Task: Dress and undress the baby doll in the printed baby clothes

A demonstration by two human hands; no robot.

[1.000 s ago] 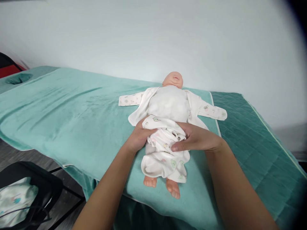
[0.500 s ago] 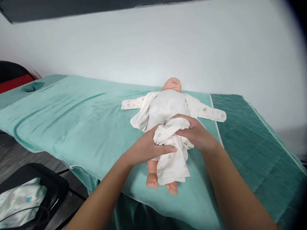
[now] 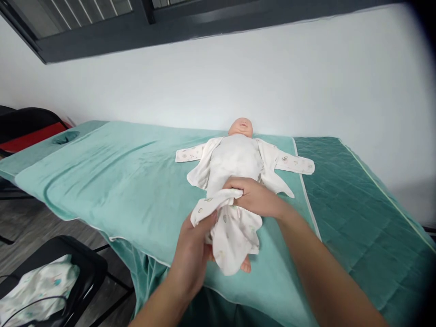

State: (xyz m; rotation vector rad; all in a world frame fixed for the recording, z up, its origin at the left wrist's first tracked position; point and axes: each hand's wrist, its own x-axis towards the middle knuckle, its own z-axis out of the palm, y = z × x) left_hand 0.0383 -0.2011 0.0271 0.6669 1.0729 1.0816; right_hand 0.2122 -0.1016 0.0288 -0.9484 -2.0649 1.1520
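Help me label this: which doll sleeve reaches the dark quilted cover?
The picture's right-hand sleeve, its cuff past the white edging; the other sleeve lies wholly on the light green sheet.

A chair (image 3: 86,259) is seen at the lower left, with a patterned cloth (image 3: 46,284) and a cable (image 3: 51,298) laid on it. Red fabric (image 3: 32,138) is shown farther back. Above, a window frame (image 3: 190,22) is set in the wall (image 3: 150,86).

Bare left hand (image 3: 194,247), thumb on top, grip closed; bare right hand (image 3: 254,196) farther forward, fingers curled, grip closed. Both forearms reach up from below the grips.
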